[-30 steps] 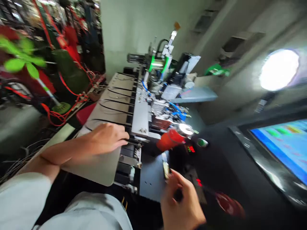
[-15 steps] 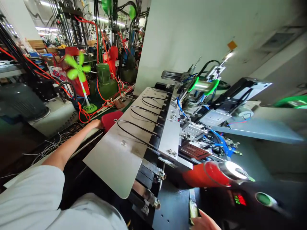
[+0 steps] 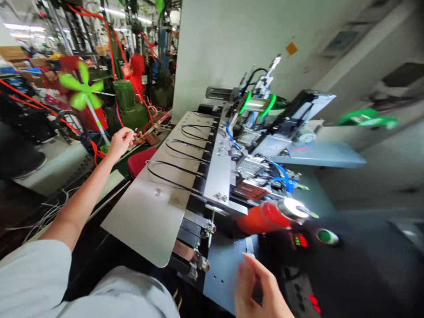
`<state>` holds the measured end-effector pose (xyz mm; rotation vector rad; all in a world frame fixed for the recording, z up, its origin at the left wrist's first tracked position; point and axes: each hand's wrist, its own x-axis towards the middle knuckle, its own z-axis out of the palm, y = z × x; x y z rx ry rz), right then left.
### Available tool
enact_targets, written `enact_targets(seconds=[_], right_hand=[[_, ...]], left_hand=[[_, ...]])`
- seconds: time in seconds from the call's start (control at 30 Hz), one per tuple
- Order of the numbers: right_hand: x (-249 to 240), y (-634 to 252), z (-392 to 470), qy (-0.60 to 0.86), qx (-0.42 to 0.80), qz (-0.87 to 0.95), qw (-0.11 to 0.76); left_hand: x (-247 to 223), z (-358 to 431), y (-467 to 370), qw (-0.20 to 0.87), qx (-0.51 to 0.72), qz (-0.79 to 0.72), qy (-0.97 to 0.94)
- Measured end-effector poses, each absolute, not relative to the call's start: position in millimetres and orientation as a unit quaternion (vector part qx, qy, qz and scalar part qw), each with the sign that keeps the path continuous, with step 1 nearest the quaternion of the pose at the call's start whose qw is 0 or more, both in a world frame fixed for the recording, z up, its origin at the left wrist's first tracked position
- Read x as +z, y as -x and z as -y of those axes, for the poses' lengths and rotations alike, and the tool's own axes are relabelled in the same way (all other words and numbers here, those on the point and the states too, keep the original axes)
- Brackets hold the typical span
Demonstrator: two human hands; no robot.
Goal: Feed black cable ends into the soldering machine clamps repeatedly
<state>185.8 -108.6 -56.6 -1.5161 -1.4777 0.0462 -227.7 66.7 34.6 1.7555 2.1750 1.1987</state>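
My left hand is raised above the red stool-like object beside the plate's far left edge. Its fingers are pinched together, with a small dark tip showing at them, too small to name. Several black cable loops lie across the pale metal plate, their ends at the dark strip along its right side. Low in the view, my right hand is curled and smeared by motion over the blue-grey machine base. A narrow light-coloured strip shows just past its fingertips; the rest is hidden.
An orange-red bottle with a silver cap lies tilted behind my right hand, near a black control box with red digits. Machinery with a green-rimmed spool stands beyond the plate. A green fan and orange hoses are at left.
My left hand has risen from beside the red object, now pinched in the air. My right hand has come further into view, over the yellowish strip it was beside. The view has turned right.
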Motion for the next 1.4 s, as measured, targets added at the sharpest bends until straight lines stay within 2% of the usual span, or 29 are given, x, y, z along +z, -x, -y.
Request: enact_targets(seconds=[0.07,0.13,0.2,0.3,0.43,0.57,0.67,0.77,0.93,1.03,1.17,1.27,1.4], right_hand=[[-48,-178,111,0.572,0.128,0.631,0.507],[-36,-167,113,0.517,0.284,0.618,0.519],[-25,-155,113,0.493,0.393,0.573,0.524],[-18,-142,109,0.501,0.444,0.484,0.564],[-26,-138,107,0.518,0.455,0.419,0.591],[-32,-148,108,0.536,0.48,0.429,0.547],[-29,-158,106,0.51,0.54,0.45,0.496],[-24,-157,102,0.515,0.515,0.459,0.509],[-26,-125,98,0.578,0.289,0.441,0.623],[-32,-107,97,0.582,0.22,0.431,0.653],[-37,-99,96,0.582,0.214,0.422,0.662],[-38,-108,95,0.574,0.255,0.425,0.652],[-39,-133,92,0.558,0.354,0.438,0.609]], left_hand=[[55,-58,172,0.131,0.385,-0.623,-0.669],[69,-36,112,0.269,0.268,-0.498,-0.78],[74,-9,62,0.332,0.161,-0.381,-0.848],[65,16,22,0.324,0.13,-0.275,-0.896],[36,17,9,0.305,0.112,-0.226,-0.918],[14,20,14,0.222,0.113,-0.225,-0.942],[9,27,16,0.226,0.099,-0.234,-0.941],[10,32,12,0.307,0.125,-0.276,-0.902],[13,38,5,0.438,0.217,-0.35,-0.799],[13,39,4,0.482,0.236,-0.357,-0.765],[15,39,3,0.504,0.237,-0.356,-0.75],[18,35,2,0.494,0.219,-0.361,-0.76],[18,22,5,0.378,0.182,-0.386,-0.822]])
